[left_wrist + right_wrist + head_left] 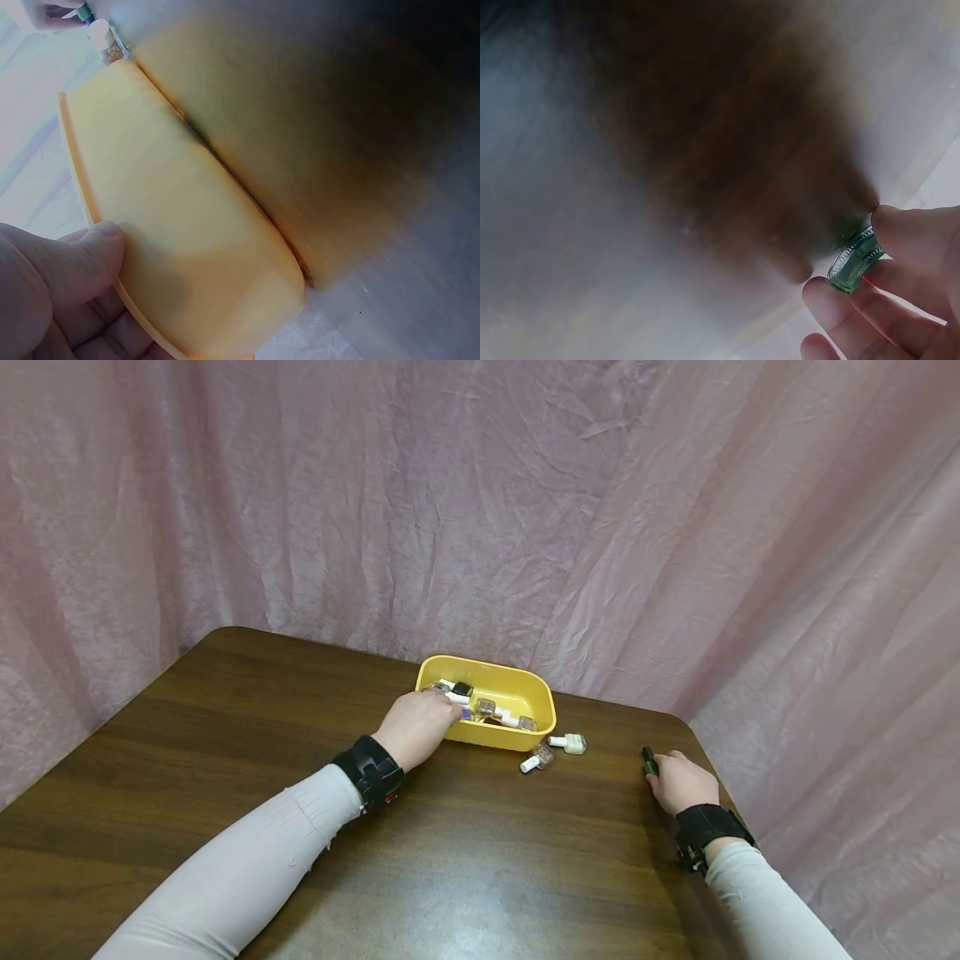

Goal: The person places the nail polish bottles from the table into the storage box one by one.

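My left hand (418,727) grips the near wall of a yellow plastic bin (542,697) by its rim. The thumb (105,244) presses on the outside, and the other fingers go over the rim inside. Several nail polish bottles lie in the bin, among them a dark one (463,689) and a glittery one (485,707); the left hand hides some. Far to the right, my right hand (684,783) pinches a green nail polish bottle (853,262) with a dark cap (647,754) between thumb and fingers, low at the tabletop.
Just right of the bin, a glittery nail polish bottle (542,755) with a white cap and a pale one (574,743) lie on their sides on the brown wooden table (480,843). A pink curtain (480,510) hangs behind the table's far edge.
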Demonstrator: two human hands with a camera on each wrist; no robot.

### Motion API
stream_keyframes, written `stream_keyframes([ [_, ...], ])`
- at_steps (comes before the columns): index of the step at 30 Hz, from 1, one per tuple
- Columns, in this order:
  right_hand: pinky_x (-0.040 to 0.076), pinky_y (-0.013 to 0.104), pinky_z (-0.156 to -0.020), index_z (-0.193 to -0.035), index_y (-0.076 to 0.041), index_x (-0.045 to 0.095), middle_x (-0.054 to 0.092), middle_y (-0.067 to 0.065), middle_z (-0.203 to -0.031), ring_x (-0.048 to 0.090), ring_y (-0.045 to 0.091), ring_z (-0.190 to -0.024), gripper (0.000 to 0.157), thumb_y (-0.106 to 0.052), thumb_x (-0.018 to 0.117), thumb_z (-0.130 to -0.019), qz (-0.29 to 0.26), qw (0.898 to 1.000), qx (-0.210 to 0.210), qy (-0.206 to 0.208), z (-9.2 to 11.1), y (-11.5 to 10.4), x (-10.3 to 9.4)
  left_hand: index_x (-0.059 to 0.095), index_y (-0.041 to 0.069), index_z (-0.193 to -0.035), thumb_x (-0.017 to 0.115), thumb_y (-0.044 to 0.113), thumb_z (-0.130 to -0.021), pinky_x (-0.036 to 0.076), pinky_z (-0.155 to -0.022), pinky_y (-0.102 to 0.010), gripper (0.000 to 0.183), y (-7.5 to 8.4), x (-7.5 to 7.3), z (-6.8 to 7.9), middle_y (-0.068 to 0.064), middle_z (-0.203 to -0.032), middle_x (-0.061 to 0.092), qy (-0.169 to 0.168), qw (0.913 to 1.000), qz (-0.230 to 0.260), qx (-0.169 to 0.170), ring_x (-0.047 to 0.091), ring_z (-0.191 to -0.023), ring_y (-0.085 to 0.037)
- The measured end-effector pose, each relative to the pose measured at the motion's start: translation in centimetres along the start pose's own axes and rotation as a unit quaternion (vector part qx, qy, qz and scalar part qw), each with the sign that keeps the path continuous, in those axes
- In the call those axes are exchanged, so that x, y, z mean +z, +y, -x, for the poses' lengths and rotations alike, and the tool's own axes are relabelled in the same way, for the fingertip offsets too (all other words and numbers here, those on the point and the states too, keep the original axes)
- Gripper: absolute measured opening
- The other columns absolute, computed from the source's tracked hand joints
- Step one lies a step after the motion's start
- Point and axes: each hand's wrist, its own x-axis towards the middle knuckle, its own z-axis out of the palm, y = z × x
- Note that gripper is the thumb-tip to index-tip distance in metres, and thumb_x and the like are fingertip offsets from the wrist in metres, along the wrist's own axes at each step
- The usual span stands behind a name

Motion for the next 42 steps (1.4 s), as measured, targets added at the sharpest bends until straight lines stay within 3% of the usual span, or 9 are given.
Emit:
stream_keyframes([
  [11,0.061,0.06,-0.076,-0.126,0.008,0.074,0.071,0.03,-0.116,0.074,0.047,-0.096,0.037,-0.016,0.081,-0.098,-0.006,1.0,-0.001,0.021,0.2,-0.4,-0.2,0.084,0.017,-0.098,0.074,-0.004,-0.097,0.063,-0.073,-0.043,0.024,-0.1,0.0,0.0,-0.004,-0.093,0.079,-0.008,1.0,0.004,-0.004,0.073,-0.086,-0.025],
  [18,0.061,0.061,-0.075,-0.128,0.008,0.073,0.07,0.031,-0.119,0.074,0.048,-0.096,0.04,-0.015,0.082,-0.097,-0.022,0.998,-0.014,0.057,0.3,-1.2,-0.7,0.083,0.017,-0.098,0.074,-0.004,-0.097,0.063,-0.074,-0.043,0.023,0.0,0.0,0.0,-0.004,-0.093,0.079,-0.009,0.9999,0.006,-0.003,0.074,-0.086,-0.025],
  [26,0.062,0.061,-0.078,-0.134,0.007,0.072,0.07,0.029,-0.125,0.075,0.046,-0.101,0.044,-0.016,0.082,-0.099,-0.035,0.996,-0.025,0.073,0.1,-2.8,-1.6,0.084,0.017,-0.1,0.075,-0.004,-0.097,0.063,-0.074,-0.042,0.023,-0.1,0.1,0.0,-0.004,-0.093,0.079,-0.008,1.0,0.006,-0.002,0.073,-0.086,-0.025],
  [34,0.062,0.06,-0.077,-0.134,0.006,0.072,0.071,0.027,-0.128,0.076,0.044,-0.099,0.043,-0.016,0.083,-0.098,-0.048,0.99,-0.062,0.114,-0.3,-5.0,-2.8,0.083,0.017,-0.098,0.075,-0.004,-0.096,0.063,-0.074,-0.043,0.023,-0.1,0.1,0.0,-0.004,-0.092,0.079,-0.005,1.0,0.008,-0.001,0.073,-0.085,-0.025],
  [42,0.062,0.058,-0.076,-0.137,0.004,0.071,0.07,0.025,-0.131,0.076,0.042,-0.098,0.044,-0.017,0.082,-0.1,-0.056,0.99,-0.067,0.107,-1.0,-6.7,-3.5,0.084,0.016,-0.099,0.075,-0.004,-0.096,0.062,-0.073,-0.043,0.022,-0.1,0.2,0.0,-0.003,-0.091,0.078,-0.006,1.0,0.005,-0.002,0.073,-0.084,-0.024],
])
